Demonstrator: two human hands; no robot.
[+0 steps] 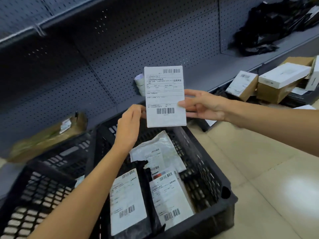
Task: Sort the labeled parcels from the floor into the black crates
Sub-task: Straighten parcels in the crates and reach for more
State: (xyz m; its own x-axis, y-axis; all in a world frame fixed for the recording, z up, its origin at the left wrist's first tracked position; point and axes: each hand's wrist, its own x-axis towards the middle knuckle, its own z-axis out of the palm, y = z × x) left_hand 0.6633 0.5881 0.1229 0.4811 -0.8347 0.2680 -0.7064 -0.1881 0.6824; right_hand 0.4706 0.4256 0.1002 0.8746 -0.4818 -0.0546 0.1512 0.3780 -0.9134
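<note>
A flat white parcel (165, 96) covered by a shipping label with barcodes is held upright above the right black crate (207, 173). My right hand (202, 105) grips its right edge, thumb on the front. My left hand (129, 123) touches its lower left edge with curled fingers. Several labeled parcels lie in that crate: a black one with a white label (126, 204), another (170, 199), and a grey mailer (160, 152). A second black crate (44, 185) stands to the left.
A dark pegboard shelf unit (107, 49) rises behind the crates, with tape rolls (140, 84) on it. Cardboard and white boxes (274, 83) are stacked on the floor at right. Black bags (269, 28) lie on the shelf top right. A brown box (51, 133) sits at left.
</note>
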